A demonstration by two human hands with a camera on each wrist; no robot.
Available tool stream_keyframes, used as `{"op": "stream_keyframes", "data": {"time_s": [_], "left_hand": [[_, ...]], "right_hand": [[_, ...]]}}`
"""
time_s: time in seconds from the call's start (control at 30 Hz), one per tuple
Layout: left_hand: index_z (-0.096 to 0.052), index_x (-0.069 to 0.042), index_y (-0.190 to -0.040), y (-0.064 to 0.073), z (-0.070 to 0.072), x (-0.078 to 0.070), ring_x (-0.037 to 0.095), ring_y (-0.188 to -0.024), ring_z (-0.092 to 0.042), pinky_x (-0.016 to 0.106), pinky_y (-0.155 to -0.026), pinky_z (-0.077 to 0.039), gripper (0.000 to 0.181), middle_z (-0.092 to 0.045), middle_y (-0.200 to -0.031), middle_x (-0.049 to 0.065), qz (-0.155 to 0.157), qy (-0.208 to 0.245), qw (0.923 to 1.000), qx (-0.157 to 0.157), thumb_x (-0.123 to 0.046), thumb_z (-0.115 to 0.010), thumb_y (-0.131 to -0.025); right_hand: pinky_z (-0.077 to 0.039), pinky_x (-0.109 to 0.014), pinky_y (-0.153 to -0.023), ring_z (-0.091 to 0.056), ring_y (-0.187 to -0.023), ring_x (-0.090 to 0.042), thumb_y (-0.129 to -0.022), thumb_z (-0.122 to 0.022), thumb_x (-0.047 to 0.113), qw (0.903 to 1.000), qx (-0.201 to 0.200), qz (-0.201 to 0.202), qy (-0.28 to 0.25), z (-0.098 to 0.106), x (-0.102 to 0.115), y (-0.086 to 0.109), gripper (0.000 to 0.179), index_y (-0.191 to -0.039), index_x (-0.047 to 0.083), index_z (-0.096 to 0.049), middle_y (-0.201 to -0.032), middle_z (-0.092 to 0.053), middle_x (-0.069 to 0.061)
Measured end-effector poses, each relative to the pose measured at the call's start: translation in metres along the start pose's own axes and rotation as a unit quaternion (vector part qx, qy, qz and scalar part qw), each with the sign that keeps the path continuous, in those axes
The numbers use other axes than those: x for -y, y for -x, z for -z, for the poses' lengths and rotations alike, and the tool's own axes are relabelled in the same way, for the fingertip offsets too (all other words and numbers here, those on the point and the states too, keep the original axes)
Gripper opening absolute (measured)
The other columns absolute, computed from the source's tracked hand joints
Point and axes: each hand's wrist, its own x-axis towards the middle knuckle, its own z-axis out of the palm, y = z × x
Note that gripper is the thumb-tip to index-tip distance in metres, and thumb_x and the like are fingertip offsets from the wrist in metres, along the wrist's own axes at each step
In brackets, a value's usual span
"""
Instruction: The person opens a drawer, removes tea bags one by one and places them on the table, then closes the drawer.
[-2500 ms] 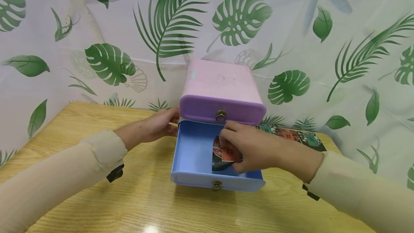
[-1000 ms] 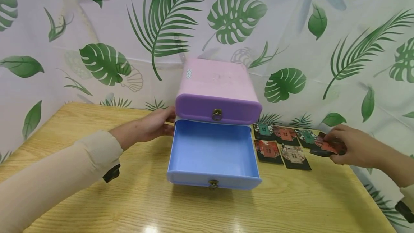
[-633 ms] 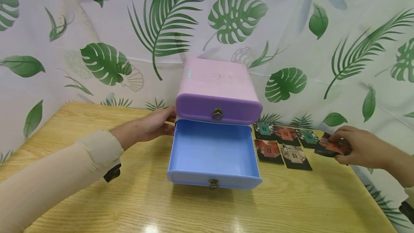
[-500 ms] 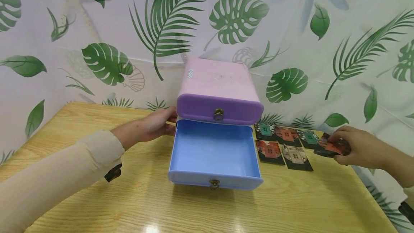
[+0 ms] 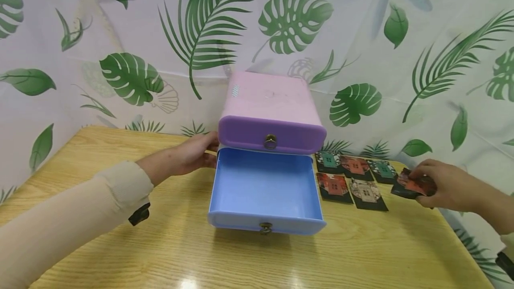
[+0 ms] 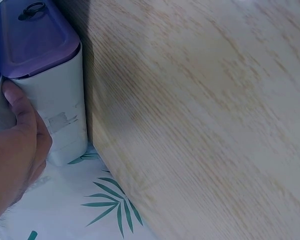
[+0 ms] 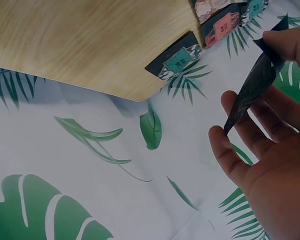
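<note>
By the right hand, a dark red-labelled packet is pinched between thumb and fingers near the table's far right corner; by the left hand, fingers loosely extended, the drawer stack's side is touched. If set down, the packet would best be levelled, clear of the teal-labelled packet. Its bowed shape is clear only from the right wrist. From the left wrist, a purple bottom drawer is revealed, hidden from the head camera behind the pulled-out blue drawer.
</note>
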Motion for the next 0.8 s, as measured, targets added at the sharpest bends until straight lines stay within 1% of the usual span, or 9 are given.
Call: {"op": "stream_keyframes", "data": {"time_s": [0.13,0.3,0.37,0.5,0.6,0.7,0.73,0.8], "left_hand": [[-0.053,0.002,-0.126,0.0,-0.001,0.0,0.019,-0.084,-0.06,0.03,-0.082,-0.055,0.042,-0.056,-0.108,0.008,0.002,0.0,1.0,-0.002,-0.03,-0.034,-0.105],[-0.053,0.001,-0.126,0.0,0.0,0.001,0.019,-0.085,-0.06,0.03,-0.083,-0.054,0.041,-0.057,-0.108,0.008,0.002,-0.003,1.0,0.0,-0.03,-0.033,-0.106],[-0.052,0.001,-0.128,0.0,0.001,0.001,0.019,-0.088,-0.061,0.031,-0.084,-0.055,0.042,-0.057,-0.109,0.008,0.002,-0.005,1.0,0.001,-0.03,-0.033,-0.106],[-0.051,0.002,-0.13,0.0,0.001,0.001,0.019,-0.09,-0.061,0.031,-0.085,-0.055,0.044,-0.057,-0.112,0.009,0.001,-0.008,1.0,0.003,-0.031,-0.033,-0.106],[-0.051,0.002,-0.129,0.0,0.002,0.001,0.019,-0.089,-0.061,0.031,-0.085,-0.055,0.044,-0.056,-0.111,0.009,-0.001,-0.009,0.9999,0.005,-0.031,-0.033,-0.106],[-0.051,0.001,-0.128,0.0,0.002,0.0,0.019,-0.087,-0.061,0.031,-0.084,-0.055,0.043,-0.056,-0.11,0.009,0.001,-0.008,1.0,0.005,-0.031,-0.033,-0.106],[-0.051,0.001,-0.128,0.0,0.002,0.0,0.019,-0.087,-0.061,0.031,-0.084,-0.054,0.043,-0.056,-0.11,0.009,0.001,-0.008,1.0,0.006,-0.031,-0.033,-0.106],[-0.051,0.001,-0.128,-0.001,0.003,0.0,0.019,-0.087,-0.061,0.031,-0.085,-0.054,0.042,-0.056,-0.111,0.009,0.0,-0.006,1.0,0.008,-0.031,-0.033,-0.107]], "right_hand": [[-0.044,-0.029,-0.061,-0.05,-0.077,-0.008,-0.075,-0.084,0.027,0.9999,0.014,0.002,-0.004,-0.011,-0.007,0.002,0.046,-0.108,-0.001,-0.067,-0.106,-0.06,-0.01],[-0.044,-0.029,-0.061,-0.05,-0.077,-0.009,-0.073,-0.084,0.023,0.9995,0.031,0.008,-0.007,-0.026,-0.014,0.004,0.045,-0.106,-0.001,-0.066,-0.103,-0.06,-0.009],[-0.044,-0.029,-0.06,-0.049,-0.075,-0.007,-0.072,-0.084,0.021,0.9993,0.034,0.011,-0.01,-0.032,-0.017,0.005,0.042,-0.104,0.0,-0.067,-0.1,-0.06,-0.007],[-0.043,-0.027,-0.06,-0.045,-0.071,-0.001,-0.071,-0.084,0.021,0.9993,0.027,0.021,-0.016,-0.046,-0.022,0.006,0.036,-0.098,0.003,-0.069,-0.093,-0.058,0.001],[-0.042,-0.025,-0.059,-0.044,-0.07,0.001,-0.07,-0.084,0.02,0.999,0.021,0.035,-0.016,-0.055,-0.024,0.007,0.03,-0.093,0.007,-0.07,-0.091,-0.058,0.003],[-0.041,-0.025,-0.059,-0.048,-0.071,-0.002,-0.07,-0.082,0.018,0.9981,0.03,0.054,-0.01,-0.063,-0.025,0.007,0.022,-0.088,0.011,-0.07,-0.094,-0.061,0.0],[-0.044,-0.026,-0.061,-0.053,-0.073,-0.004,-0.071,-0.081,0.018,0.9977,0.032,0.059,-0.004,-0.066,-0.025,0.007,0.02,-0.087,0.012,-0.07,-0.096,-0.063,0.0],[-0.048,-0.028,-0.063,-0.058,-0.076,-0.01,-0.074,-0.08,0.02,0.9963,0.032,0.08,0.011,-0.071,-0.026,0.008,0.015,-0.08,0.016,-0.066,-0.096,-0.065,-0.001]]}}
